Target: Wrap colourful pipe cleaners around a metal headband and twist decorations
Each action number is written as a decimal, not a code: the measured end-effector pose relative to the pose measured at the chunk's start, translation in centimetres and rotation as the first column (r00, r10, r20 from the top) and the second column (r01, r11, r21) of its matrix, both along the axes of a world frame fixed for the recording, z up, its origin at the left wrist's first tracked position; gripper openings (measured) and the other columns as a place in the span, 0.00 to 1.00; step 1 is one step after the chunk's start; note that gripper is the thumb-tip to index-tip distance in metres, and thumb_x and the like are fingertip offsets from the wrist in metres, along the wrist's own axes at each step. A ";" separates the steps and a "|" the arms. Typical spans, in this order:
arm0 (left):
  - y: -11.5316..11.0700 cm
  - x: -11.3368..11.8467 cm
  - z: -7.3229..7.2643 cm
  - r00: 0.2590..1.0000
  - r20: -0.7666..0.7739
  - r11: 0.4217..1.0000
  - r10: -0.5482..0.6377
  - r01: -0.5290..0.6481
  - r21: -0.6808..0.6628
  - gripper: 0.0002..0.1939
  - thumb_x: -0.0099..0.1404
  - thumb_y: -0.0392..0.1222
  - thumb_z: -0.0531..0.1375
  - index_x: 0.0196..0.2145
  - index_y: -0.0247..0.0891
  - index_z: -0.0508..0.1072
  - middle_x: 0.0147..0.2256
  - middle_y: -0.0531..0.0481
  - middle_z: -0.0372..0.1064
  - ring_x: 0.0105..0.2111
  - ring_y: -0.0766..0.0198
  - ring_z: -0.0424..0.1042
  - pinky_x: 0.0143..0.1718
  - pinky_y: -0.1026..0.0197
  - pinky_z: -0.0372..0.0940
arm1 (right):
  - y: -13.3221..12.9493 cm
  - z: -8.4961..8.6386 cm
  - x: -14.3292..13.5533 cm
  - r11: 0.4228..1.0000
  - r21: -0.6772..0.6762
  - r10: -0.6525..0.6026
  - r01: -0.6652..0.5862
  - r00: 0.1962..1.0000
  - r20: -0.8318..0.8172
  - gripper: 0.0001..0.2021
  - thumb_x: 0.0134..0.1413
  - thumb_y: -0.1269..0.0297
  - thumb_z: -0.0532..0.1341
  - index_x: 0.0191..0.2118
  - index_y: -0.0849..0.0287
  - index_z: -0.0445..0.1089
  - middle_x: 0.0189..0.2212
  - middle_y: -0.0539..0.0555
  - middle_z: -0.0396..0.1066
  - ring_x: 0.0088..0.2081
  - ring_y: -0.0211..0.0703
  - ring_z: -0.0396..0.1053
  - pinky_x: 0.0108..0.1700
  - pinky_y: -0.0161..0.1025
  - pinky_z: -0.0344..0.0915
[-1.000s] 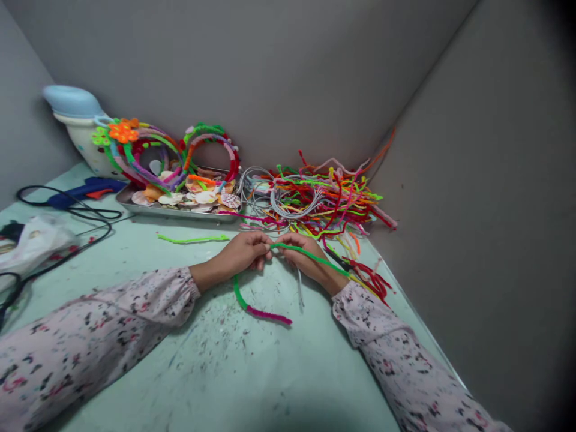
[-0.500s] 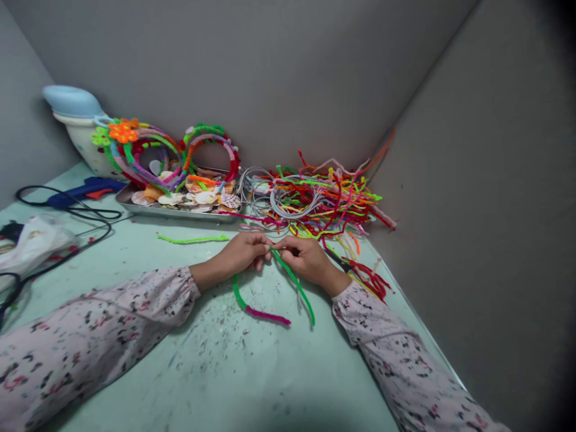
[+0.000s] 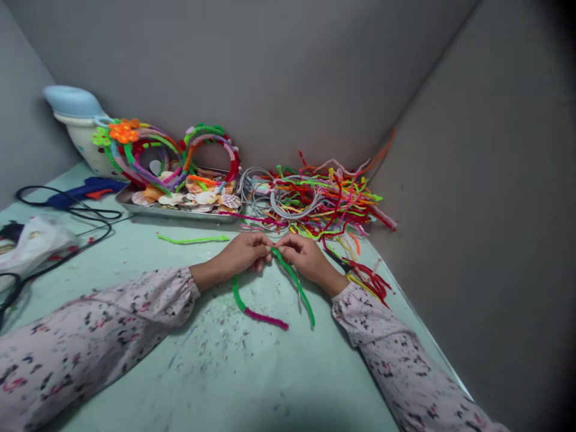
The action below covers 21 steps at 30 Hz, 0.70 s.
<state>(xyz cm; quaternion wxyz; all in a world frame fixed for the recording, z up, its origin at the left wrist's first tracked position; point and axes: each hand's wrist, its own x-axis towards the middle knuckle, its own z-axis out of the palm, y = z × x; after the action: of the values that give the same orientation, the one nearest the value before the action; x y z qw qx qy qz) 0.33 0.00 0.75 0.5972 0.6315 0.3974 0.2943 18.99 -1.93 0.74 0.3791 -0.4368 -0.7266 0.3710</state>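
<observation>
From my head camera, looking down, both my hands meet near the middle of the pale green tabletop (image 3: pixel 270 384): my left hand (image 3: pixel 243 253) is pinched around one end of a green pipe cleaner (image 3: pixel 294 282), and my right hand (image 3: pixel 303 257) is pinched on it too, fingertips of the two hands almost touching. From the right hand the green length trails down toward me and lies on the tabletop. A second strand, green turning to pink at its end (image 3: pixel 256 311), curves out from under my left hand and rests on the surface just beside the first (whether the two are joined inside my grip I cannot tell). Behind my hands lies a tangled heap of coloured pipe cleaners (image 3: pixel 328 201) with a coil of grey wire (image 3: pixel 292 207) in it. To its left a metal tray (image 3: pixel 175 211) holds shells and wrapped hoops (image 3: pixel 148 153). A loose light-green strand (image 3: pixel 193 239) lies before the tray, and a blue glue gun (image 3: pixel 85 191) sits farther left.
</observation>
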 end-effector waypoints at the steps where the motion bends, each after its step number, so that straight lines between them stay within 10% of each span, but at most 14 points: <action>1: 0.0 0.0 0.0 1.000 0.001 1.000 -0.009 0.009 0.009 0.04 0.57 0.36 0.56 0.32 0.34 0.68 0.25 0.53 0.69 0.15 0.74 0.63 0.16 0.69 0.54 | 0.0 0.1 -0.1 0.999 -0.052 0.002 -0.004 0.999 -0.033 0.05 0.54 0.66 0.58 0.32 0.59 0.70 0.23 0.47 0.66 0.25 0.35 0.63 0.29 0.33 0.59; 21: -0.2 0.0 0.0 0.999 0.014 0.999 -0.043 0.043 0.022 0.07 0.59 0.37 0.56 0.37 0.36 0.65 0.25 0.54 0.69 0.15 0.73 0.62 0.15 0.70 0.51 | 0.7 -0.5 0.3 0.976 -0.205 0.060 -0.070 0.997 -0.054 0.09 0.55 0.61 0.60 0.36 0.60 0.73 0.24 0.48 0.70 0.23 0.34 0.63 0.27 0.31 0.60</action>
<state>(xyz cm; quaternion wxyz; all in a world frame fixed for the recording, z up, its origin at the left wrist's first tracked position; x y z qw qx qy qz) 0.30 -0.18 0.73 0.5993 0.6442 0.3763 0.2903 19.30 -1.26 0.29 0.3365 -0.4407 -0.6888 0.4670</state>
